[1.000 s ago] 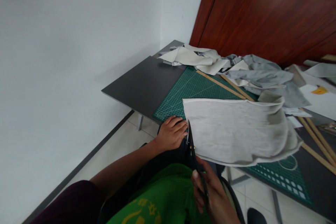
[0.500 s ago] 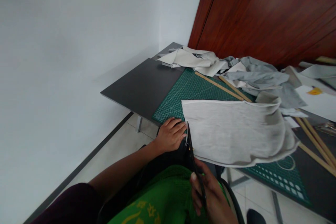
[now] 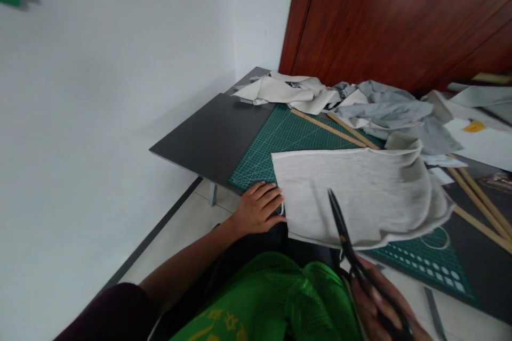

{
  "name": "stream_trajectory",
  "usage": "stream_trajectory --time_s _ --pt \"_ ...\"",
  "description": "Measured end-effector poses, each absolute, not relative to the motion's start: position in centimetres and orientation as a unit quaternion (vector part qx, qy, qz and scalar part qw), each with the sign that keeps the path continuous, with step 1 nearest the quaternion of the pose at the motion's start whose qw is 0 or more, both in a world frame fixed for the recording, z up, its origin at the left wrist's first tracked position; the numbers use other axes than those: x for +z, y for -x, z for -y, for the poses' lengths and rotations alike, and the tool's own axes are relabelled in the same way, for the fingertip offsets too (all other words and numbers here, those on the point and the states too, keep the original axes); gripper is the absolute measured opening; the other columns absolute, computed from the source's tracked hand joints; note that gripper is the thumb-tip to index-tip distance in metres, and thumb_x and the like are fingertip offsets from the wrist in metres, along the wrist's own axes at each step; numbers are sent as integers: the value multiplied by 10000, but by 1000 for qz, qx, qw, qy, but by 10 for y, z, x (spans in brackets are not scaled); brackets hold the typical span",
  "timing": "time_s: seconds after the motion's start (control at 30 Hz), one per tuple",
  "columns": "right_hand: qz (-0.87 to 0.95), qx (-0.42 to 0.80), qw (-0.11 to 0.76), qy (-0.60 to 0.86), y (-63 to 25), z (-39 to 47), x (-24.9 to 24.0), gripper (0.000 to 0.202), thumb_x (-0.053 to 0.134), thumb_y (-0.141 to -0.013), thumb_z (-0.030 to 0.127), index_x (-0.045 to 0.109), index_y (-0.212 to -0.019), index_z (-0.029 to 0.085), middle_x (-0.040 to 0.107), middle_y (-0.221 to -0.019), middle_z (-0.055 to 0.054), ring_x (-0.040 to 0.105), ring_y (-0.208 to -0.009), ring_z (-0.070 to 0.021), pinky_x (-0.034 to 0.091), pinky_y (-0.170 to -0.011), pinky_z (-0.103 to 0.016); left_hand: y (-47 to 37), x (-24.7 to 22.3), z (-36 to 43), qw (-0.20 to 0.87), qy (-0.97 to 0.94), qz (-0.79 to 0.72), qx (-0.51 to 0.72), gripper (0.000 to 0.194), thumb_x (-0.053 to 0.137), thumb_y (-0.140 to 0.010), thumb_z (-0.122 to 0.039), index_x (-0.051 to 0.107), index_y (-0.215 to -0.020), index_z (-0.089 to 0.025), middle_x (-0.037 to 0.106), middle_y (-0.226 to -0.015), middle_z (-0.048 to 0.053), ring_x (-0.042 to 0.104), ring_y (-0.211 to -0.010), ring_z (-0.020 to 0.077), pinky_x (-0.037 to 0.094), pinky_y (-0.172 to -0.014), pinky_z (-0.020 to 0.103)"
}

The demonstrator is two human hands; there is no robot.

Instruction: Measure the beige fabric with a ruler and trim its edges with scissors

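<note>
My right hand (image 3: 384,298) grips black-handled scissors (image 3: 346,234) by the loops. The blades look closed together and point up and away, over the front part of a light grey cloth piece (image 3: 352,192). My left hand (image 3: 260,208) lies flat with fingers stretched out on the near edge of the green cutting mat (image 3: 256,154). Its thumb tip touches the left edge of the cloth. A thin white strip (image 3: 282,208) shows beside those fingers; whether they press on it is unclear. Folds rise at the cloth's right end.
Crumpled cloth scraps (image 3: 292,90) and grey fabric (image 3: 388,106) are heaped along the back by the wooden door (image 3: 392,21). Wooden strips (image 3: 328,128) lie across the mat, with more strips (image 3: 480,208) at the right. A white wall (image 3: 120,64) borders the dark table (image 3: 208,133).
The scissors have moved right, away from the cloth's left edge, with my right hand. My left hand stays by that edge, its thumb now stretched toward the cloth.
</note>
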State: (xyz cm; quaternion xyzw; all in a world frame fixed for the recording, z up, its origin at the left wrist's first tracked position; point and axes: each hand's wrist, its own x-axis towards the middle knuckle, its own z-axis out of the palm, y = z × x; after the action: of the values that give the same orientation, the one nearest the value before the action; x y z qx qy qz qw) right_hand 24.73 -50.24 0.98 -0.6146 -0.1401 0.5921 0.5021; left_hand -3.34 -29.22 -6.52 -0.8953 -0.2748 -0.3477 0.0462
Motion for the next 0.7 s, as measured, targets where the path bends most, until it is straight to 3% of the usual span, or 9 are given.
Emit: stream_trajectory --time_s 0.1,0.2,0.27,0.33,0.47,0.53,0.6,0.7 --pt "114 574 548 597 -285 482 15 546 991 -597 508 723 -1014 278 514 -627 73 359 -386 -57 314 -313 -163 33 -60 292 33 882 278 -378 220 643 -1025 -367 771 -1140 -229 795 -1214 63 703 -1248 240 512 -1139 463" --pt "103 554 572 596 -315 463 16 486 998 -547 429 581 -685 221 464 -607 72 347 -390 -44 337 -296 -155 31 -53 287 18 842 347 -412 170 603 -1033 -253 767 -1073 -227 797 -1162 50 712 -1211 226 541 -1105 441" --pt "92 544 580 599 -328 456 13 527 1006 -523 411 534 -649 213 450 -613 78 349 -399 -36 358 -299 -147 31 -49 280 18 794 436 -424 226 605 -1030 -274 728 -1208 -208 741 -1304 104 644 -1321 278 525 -1129 494" --pt "85 542 589 594 -337 454 8 528 1018 -504 393 556 -686 216 456 -629 83 362 -410 -35 378 -308 -146 34 -48 274 23 741 502 -445 422 595 -1035 -319 591 -1435 -182 623 -1476 170 534 -1443 330 479 -1171 559" --pt "86 550 599 576 -344 456 0 515 1017 -547 367 555 -724 224 466 -647 85 372 -414 -37 376 -314 -144 40 -61 288 43 699 485 -523 638 519 -1069 -381 289 -1631 -186 480 -1584 225 403 -1537 353 405 -1206 630" --pt "83 557 601 567 -344 457 -1 499 1013 -565 365 572 -751 226 459 -648 92 365 -407 -33 373 -317 -142 38 -73 313 57 738 418 -526 626 546 -1048 -363 324 -1605 -184 541 -1513 224 435 -1505 369 431 -1171 644" --pt "78 555 611 559 -342 457 -1 497 1018 -557 359 598 -788 228 459 -646 98 371 -403 -32 377 -322 -138 30 -86 345 31 808 333 -484 539 630 -1002 -358 485 -1488 -175 653 -1347 195 561 -1382 357 508 -1107 595" --pt "78 544 624 555 -338 457 -1 488 1015 -559 347 610 -804 227 472 -644 100 385 -402 -30 385 -331 -132 8 -106 388 -187 911 192 -314 252 622 -1010 -357 687 -1202 -207 756 -1108 106 715 -1120 252 592 -1012 433"
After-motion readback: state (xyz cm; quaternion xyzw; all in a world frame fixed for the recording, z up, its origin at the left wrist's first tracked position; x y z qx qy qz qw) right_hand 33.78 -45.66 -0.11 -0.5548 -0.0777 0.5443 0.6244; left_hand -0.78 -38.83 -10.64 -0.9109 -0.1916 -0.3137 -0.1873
